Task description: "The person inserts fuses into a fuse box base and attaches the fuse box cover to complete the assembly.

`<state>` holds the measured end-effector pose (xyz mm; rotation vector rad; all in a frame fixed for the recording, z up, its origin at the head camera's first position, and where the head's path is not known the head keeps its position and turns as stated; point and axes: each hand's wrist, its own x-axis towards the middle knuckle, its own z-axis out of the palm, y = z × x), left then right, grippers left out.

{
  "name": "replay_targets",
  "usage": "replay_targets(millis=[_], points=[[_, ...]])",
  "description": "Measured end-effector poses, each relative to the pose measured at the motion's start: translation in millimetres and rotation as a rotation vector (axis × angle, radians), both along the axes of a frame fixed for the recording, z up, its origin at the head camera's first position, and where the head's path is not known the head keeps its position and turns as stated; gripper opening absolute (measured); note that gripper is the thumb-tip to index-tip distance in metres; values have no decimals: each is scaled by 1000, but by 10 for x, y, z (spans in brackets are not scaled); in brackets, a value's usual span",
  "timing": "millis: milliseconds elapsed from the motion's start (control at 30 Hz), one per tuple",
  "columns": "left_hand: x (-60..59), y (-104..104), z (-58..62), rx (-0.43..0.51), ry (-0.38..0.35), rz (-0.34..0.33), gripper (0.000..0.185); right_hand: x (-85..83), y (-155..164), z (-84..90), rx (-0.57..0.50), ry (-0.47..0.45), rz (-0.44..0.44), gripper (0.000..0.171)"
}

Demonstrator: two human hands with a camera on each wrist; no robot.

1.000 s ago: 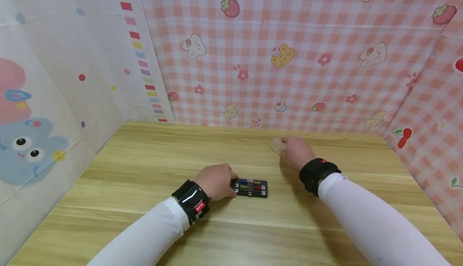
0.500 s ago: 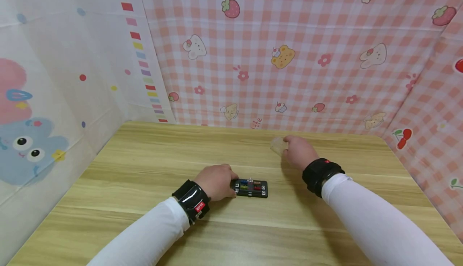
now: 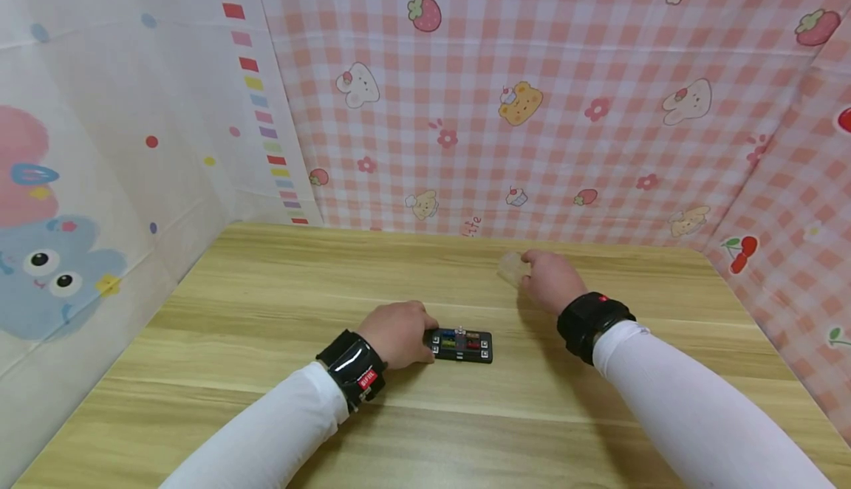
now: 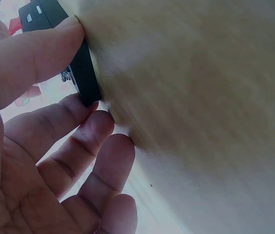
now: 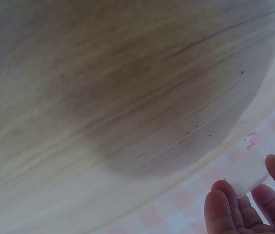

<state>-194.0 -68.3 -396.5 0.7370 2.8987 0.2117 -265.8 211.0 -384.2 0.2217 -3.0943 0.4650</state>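
A small black block with coloured inserts (image 3: 462, 346) lies on the wooden table (image 3: 266, 312). My left hand (image 3: 397, 334) grips its left end; in the left wrist view the thumb and fingers (image 4: 54, 131) pinch the black block (image 4: 81, 73). Farther back and to the right, my right hand (image 3: 549, 279) holds a clear plastic piece (image 3: 513, 268) just above the table. In the right wrist view the fingertips (image 5: 225, 204) pinch the clear piece (image 5: 247, 171) by its edge.
Pink checked cloth (image 3: 532, 105) with cartoon prints closes off the back and right sides. A white printed sheet (image 3: 100, 142) walls the left. Bare wood stretches across the table's left part and its near edge.
The right hand with the clear piece has drifted slightly to the right. The left hand and the black block have stayed put.
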Motion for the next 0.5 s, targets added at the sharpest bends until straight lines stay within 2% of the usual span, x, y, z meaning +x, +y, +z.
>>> replay_targets(millis=[500], points=[[7, -2, 14, 6, -5, 3, 51, 35, -5, 51, -8, -21, -11, 41]])
